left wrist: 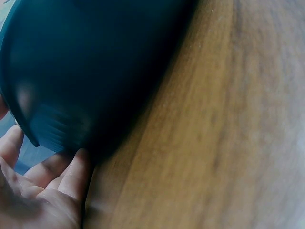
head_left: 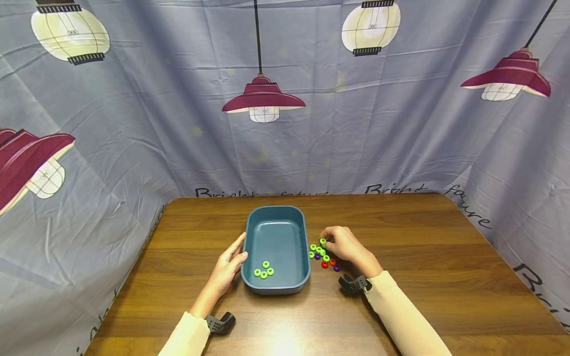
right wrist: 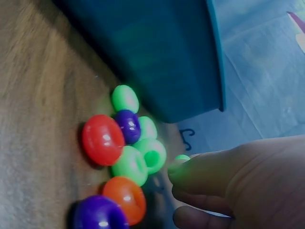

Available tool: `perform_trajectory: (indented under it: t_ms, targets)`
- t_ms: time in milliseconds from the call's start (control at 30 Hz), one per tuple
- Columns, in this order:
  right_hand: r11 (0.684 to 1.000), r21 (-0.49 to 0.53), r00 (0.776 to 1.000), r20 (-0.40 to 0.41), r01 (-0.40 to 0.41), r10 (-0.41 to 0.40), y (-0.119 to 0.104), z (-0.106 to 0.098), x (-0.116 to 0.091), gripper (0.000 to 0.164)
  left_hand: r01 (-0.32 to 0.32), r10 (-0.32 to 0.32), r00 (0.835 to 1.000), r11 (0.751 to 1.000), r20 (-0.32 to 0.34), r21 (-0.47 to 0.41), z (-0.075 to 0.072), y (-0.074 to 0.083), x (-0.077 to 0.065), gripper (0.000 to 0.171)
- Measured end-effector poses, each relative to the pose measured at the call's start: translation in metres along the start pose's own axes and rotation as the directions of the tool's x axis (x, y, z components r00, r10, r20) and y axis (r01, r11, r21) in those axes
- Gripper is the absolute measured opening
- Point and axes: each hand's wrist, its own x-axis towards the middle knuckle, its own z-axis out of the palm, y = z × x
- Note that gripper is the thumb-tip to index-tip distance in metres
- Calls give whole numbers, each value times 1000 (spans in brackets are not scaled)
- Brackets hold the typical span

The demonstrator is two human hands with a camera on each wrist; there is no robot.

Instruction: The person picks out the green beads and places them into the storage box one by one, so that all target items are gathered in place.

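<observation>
A blue-grey plastic tray stands on the table, with several green ring-shaped beads lying on its floor near the front left. Along the tray's left side is my left hand, its fairly straight fingers touching the outer wall. To the right of the tray, my right hand pinches a green bead, mostly hidden by the fingertips. Just beside that hand lies a loose cluster of beads: more green ones, a red one, an orange one and purple ones.
The brown wooden table extends to both sides of the tray. Behind it hangs a grey-blue curtain printed with lamps and lettering. A dark wrist strap sits on the right arm and another strap on the left.
</observation>
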Motion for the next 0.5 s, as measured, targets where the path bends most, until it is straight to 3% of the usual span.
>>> perform_trajectory:
  t_ms: [233,500]
  targets:
    - [1000,27,999,-45,16,-14,-12,-9,3,13,6,-6,1000,1000,2,-2,-1,1,0,62]
    - [998,65,999,-46,27,-24,-43,-22,7,13,6,-6,1000,1000,8,16,-1,-1,0,62]
